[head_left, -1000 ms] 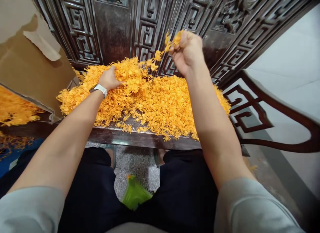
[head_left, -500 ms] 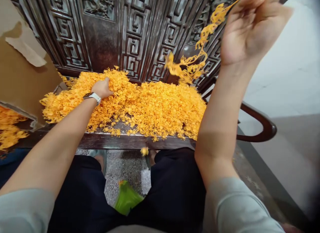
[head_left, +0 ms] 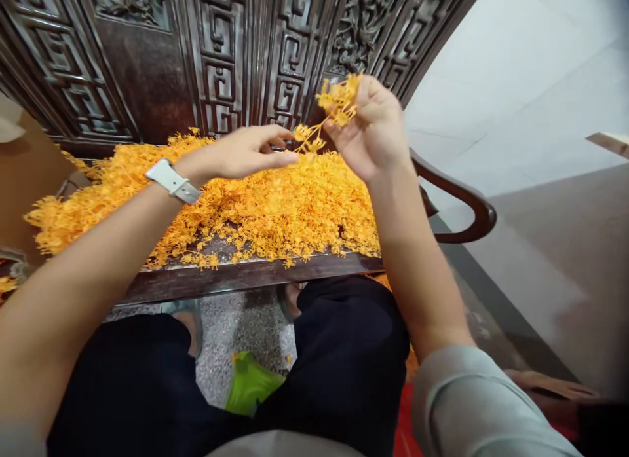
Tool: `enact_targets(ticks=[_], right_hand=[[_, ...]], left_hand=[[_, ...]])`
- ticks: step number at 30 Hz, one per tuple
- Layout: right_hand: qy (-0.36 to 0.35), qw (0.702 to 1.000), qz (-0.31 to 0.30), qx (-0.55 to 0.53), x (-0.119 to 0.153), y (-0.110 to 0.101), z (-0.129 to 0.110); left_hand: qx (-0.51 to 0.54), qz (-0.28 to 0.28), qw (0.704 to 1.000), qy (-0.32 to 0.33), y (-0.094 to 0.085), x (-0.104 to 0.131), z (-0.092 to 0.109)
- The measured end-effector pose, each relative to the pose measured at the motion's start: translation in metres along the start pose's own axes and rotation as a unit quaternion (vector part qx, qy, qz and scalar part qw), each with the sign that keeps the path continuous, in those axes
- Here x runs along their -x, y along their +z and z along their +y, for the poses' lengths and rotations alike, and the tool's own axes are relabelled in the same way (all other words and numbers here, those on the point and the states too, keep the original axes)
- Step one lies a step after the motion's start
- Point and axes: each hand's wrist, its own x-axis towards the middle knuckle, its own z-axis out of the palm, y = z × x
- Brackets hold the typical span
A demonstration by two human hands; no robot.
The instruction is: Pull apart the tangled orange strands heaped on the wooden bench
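My right hand [head_left: 376, 126] is raised over the right part of the bench, its fingers closed on a strand of orange plastic flowers [head_left: 339, 100]. Part of the strand hangs down and left from it. My left hand [head_left: 250, 150], with a white-strapped watch at the wrist, reaches in from the left, thumb and fingers apart beside the strand's lower end. Below both hands a heap of orange flowers [head_left: 289, 208] covers much of the dark wooden bench seat [head_left: 246, 274].
A carved bench back [head_left: 157, 84] rises behind the heap, with a curved armrest [head_left: 484, 218] at right. A cardboard box [head_left: 29, 175] stands at left. Between my legs a green bag [head_left: 250, 382] lies on the speckled floor. Something red shows at lower right.
My right hand has come down and left with the flowers. My left hand has left the heap and moved right towards the strand. A small falling piece is no longer in the air.
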Motion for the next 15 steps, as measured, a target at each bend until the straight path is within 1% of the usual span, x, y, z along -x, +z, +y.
enact_targets(ticks=[1, 2, 3, 5, 6, 8, 10, 11, 12, 14, 15], right_hand=[[0.016, 1.000, 0.002, -0.011, 0.006, 0.002, 0.008], [0.030, 0.999, 0.008, -0.018, 0.011, 0.002, 0.016], [0.042, 0.999, 0.019, -0.016, 0.015, 0.002, 0.025], [0.064, 0.996, 0.051, 0.019, 0.019, -0.002, 0.043], [0.072, 0.994, 0.069, 0.046, 0.020, -0.005, 0.053], [0.079, 0.987, 0.105, 0.088, 0.017, -0.015, 0.073], [0.078, 0.982, 0.141, 0.097, 0.010, -0.031, 0.092], [0.073, 0.979, 0.167, 0.092, 0.005, -0.042, 0.101], [0.069, 0.974, 0.199, 0.086, 0.001, -0.055, 0.110], [0.072, 0.954, 0.276, 0.094, -0.002, -0.086, 0.124], [0.080, 0.945, 0.296, 0.114, 0.001, -0.101, 0.131]], left_hand=[[0.037, -0.017, 0.999, 0.016, 0.011, -0.002, 0.012], [0.068, -0.040, 0.997, 0.025, 0.022, -0.004, 0.019], [0.092, -0.057, 0.994, 0.027, 0.031, -0.006, 0.021], [0.122, -0.064, 0.990, 0.021, 0.045, -0.009, 0.017], [0.129, -0.058, 0.990, 0.015, 0.049, -0.010, 0.013], [0.123, -0.054, 0.991, 0.004, 0.051, -0.014, 0.006], [0.102, -0.080, 0.992, 0.001, 0.048, -0.017, 0.003], [0.089, -0.101, 0.991, 0.004, 0.047, -0.019, 0.003], [0.074, -0.126, 0.989, 0.010, 0.045, -0.020, 0.004], [0.043, -0.171, 0.984, 0.026, 0.042, -0.019, 0.002], [0.031, -0.185, 0.982, 0.033, 0.041, -0.019, 0.000]])
